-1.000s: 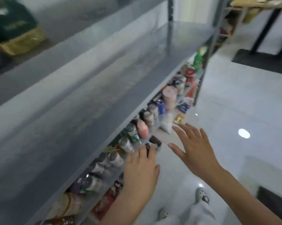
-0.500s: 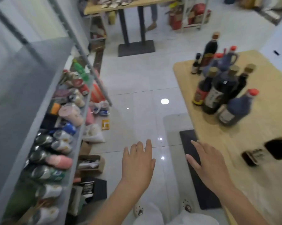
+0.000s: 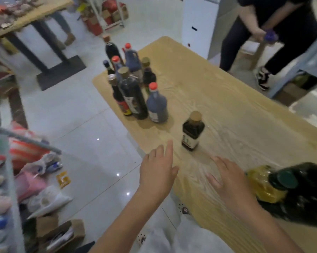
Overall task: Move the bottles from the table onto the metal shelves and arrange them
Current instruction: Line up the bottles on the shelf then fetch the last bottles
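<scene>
A wooden table (image 3: 236, 99) fills the right of the view. Several dark bottles (image 3: 134, 92) with red or tan caps stand clustered at its far left corner. One small dark bottle with a tan cap (image 3: 192, 132) stands alone nearer me. A big dark bottle with a green cap (image 3: 300, 190) and a yellow bottle (image 3: 263, 183) sit at the right edge. My left hand (image 3: 157, 172) hovers flat and empty over the table's near-left edge. My right hand (image 3: 229, 179) is open just above the tabletop, below the lone bottle. The metal shelf (image 3: 9, 179) edge shows at lower left.
Packets and bags (image 3: 35, 179) lie on the white tiled floor beside the shelf, with a cardboard box (image 3: 62, 232) near my feet. Another table (image 3: 31, 17) stands at the back left. A person in dark clothes (image 3: 267, 30) stands beyond the wooden table at upper right.
My view has swung from the shelf to the right onto the wooden table. Both hands, still empty, have come over the table's near edge toward the lone bottle.
</scene>
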`<state>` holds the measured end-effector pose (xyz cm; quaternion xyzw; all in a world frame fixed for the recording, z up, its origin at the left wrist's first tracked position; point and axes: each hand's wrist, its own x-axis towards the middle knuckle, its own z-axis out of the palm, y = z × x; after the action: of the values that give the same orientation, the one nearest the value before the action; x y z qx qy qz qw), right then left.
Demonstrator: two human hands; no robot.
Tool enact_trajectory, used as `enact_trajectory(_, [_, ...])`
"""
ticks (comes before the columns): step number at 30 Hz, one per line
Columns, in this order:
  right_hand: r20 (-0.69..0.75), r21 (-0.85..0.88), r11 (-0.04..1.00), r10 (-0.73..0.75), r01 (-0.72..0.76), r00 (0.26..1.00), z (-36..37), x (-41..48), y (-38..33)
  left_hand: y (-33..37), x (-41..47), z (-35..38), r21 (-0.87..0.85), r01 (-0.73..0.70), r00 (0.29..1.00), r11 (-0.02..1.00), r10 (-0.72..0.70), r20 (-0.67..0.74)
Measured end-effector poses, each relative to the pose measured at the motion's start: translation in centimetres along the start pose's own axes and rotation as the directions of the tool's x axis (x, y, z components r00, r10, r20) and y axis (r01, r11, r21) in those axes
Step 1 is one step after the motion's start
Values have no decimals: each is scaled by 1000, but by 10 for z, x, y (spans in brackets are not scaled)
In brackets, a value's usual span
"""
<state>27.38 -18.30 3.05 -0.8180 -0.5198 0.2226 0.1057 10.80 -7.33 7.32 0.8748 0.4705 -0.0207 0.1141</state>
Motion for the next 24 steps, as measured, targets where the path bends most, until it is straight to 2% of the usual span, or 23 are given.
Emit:
enact_trajectory(2, [21, 53, 998, -27, 26, 999, -1, -9, 12, 15, 19, -2, -58, -18, 999, 998, 17, -28])
enact_trajectory(5, [77, 311, 950, -6, -19, 997, 2, -28, 25, 34, 45, 0, -163, -39, 998, 986, 30, -61])
enact_trajectory(9, [158, 638, 736, 160, -225, 974, 5, -53, 46, 49, 76, 9, -234, -86, 993, 968, 65, -97])
enact_trajectory(11, [212, 691, 650, 234, -315, 949, 6, -66, 54, 55, 84, 14, -264, -113, 989, 958, 83, -124])
enact_trajectory(14, [188, 727, 567, 379, -388, 906, 10, -88, 70, 59, 94, 19, -331, -116, 986, 936, 69, -152])
enact_trajectory(17, [141, 791, 441, 544, -424, 827, 10, -106, 86, 60, 100, 23, -314, -91, 982, 945, 32, -187])
enact_trajectory(19, [97, 796, 415, 631, -441, 769, 7, -114, 88, 58, 103, 23, -283, -110, 974, 953, 47, -222])
enact_trajectory(22, [-69, 699, 465, 799, -543, 597, 4, -120, 86, 54, 106, 21, -289, -85, 975, 954, 19, -223])
enact_trajectory(24, [-188, 629, 509, 833, -587, 521, 4, -120, 87, 53, 108, 21, -288, -56, 979, 956, -4, -204])
